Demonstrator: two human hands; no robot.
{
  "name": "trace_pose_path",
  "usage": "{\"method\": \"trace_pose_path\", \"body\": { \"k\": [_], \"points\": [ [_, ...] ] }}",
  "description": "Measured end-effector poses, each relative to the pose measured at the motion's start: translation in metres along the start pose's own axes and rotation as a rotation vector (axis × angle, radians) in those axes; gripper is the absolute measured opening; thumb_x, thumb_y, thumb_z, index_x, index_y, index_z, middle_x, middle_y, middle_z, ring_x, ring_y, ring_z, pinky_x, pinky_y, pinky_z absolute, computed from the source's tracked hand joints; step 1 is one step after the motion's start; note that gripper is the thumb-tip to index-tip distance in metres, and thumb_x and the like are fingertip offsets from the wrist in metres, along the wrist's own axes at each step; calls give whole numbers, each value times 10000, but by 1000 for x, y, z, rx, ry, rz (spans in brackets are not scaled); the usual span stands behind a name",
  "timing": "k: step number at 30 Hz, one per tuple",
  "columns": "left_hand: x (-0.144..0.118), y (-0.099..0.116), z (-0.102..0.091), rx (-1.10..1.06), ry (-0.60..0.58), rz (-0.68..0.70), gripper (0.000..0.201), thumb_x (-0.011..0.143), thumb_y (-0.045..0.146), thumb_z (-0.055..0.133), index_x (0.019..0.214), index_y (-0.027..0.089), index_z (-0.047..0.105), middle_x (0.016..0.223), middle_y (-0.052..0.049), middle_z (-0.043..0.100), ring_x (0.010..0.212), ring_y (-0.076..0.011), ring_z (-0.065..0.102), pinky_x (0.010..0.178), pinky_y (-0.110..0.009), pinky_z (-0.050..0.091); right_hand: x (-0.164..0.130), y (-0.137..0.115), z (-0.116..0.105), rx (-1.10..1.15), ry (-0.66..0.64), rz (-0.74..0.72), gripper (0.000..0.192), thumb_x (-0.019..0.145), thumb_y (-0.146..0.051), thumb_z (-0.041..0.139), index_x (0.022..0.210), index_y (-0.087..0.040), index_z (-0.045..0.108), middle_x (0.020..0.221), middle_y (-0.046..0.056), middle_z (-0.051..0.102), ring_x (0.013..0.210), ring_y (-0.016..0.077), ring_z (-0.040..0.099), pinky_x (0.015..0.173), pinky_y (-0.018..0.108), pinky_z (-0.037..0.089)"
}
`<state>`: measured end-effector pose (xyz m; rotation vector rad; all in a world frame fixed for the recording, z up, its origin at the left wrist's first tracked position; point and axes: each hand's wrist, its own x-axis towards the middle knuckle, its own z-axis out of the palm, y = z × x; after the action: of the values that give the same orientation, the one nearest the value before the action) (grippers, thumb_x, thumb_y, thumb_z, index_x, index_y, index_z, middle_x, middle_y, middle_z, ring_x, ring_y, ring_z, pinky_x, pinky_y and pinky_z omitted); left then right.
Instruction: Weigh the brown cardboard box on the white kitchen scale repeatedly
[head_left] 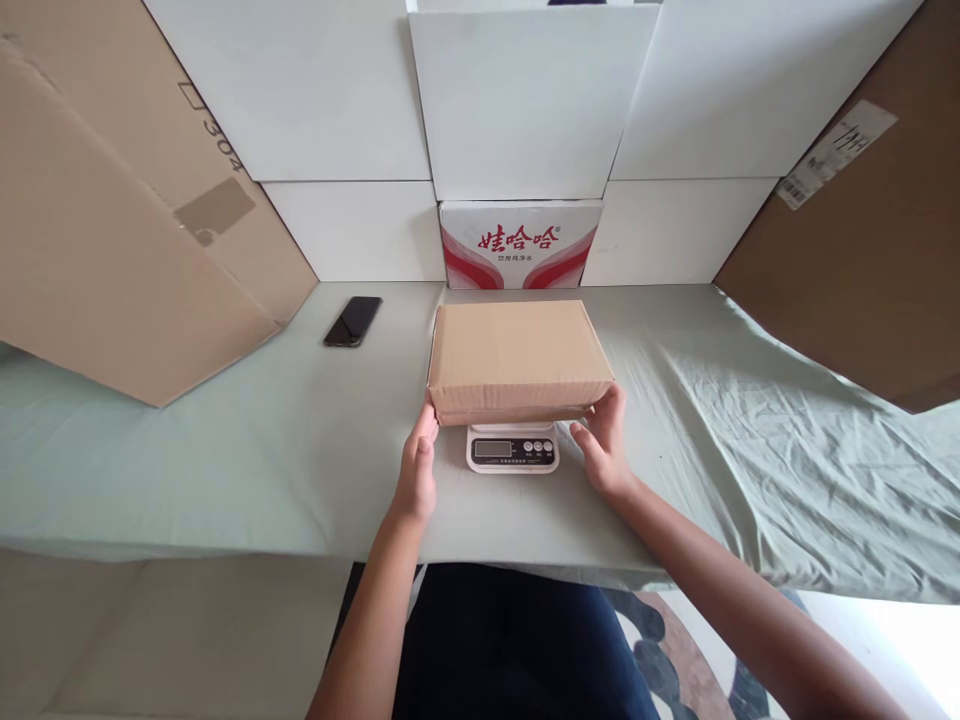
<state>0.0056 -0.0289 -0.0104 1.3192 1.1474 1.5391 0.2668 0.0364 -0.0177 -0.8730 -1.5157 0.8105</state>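
A brown cardboard box [525, 345] is over a white digital kitchen scale [513, 464], hiding its weighing plate; whether it rests on the plate or is held just above, I cannot tell. The scale's display and buttons show in front of the box, and I can read no digits on it. My left hand [418, 465] grips the box's front left corner, fingers along its side and thumb toward me. At the front right corner, my right hand [606, 445] holds the box with its fingers partly hidden behind and under it.
A black phone [353, 321] lies on the green tablecloth [262, 450] to the left. Behind the box stands a white and red carton [521, 245] against white panels. Large cardboard sheets [150, 230] flank the left side, and a brown one [862, 260] the right.
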Motion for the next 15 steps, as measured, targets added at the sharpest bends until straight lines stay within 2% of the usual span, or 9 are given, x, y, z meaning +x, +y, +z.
{"method": "trace_pose_path", "body": {
  "k": [7, 15],
  "points": [
    [5, 0, 3, 23, 33, -24, 904, 920, 840, 316, 1636, 292, 377, 1749, -69, 319, 1643, -311, 221, 1337, -487, 242, 1, 0, -1, 0, 12, -3, 550, 908, -546, 631, 1396, -416, 414, 1441, 87, 476, 1356, 346, 500, 1069, 640, 513],
    [5, 1, 4, -2, -7, 16, 843, 957, 785, 337, 1645, 299, 356, 1754, -66, 310, 1650, -317, 202, 1348, -504, 203, 2, -2, 0, 0, 33, 3, 538, 913, -547, 626, 1389, -401, 422, 1415, 85, 477, 1299, 331, 524, 1030, 591, 529]
  ]
}}
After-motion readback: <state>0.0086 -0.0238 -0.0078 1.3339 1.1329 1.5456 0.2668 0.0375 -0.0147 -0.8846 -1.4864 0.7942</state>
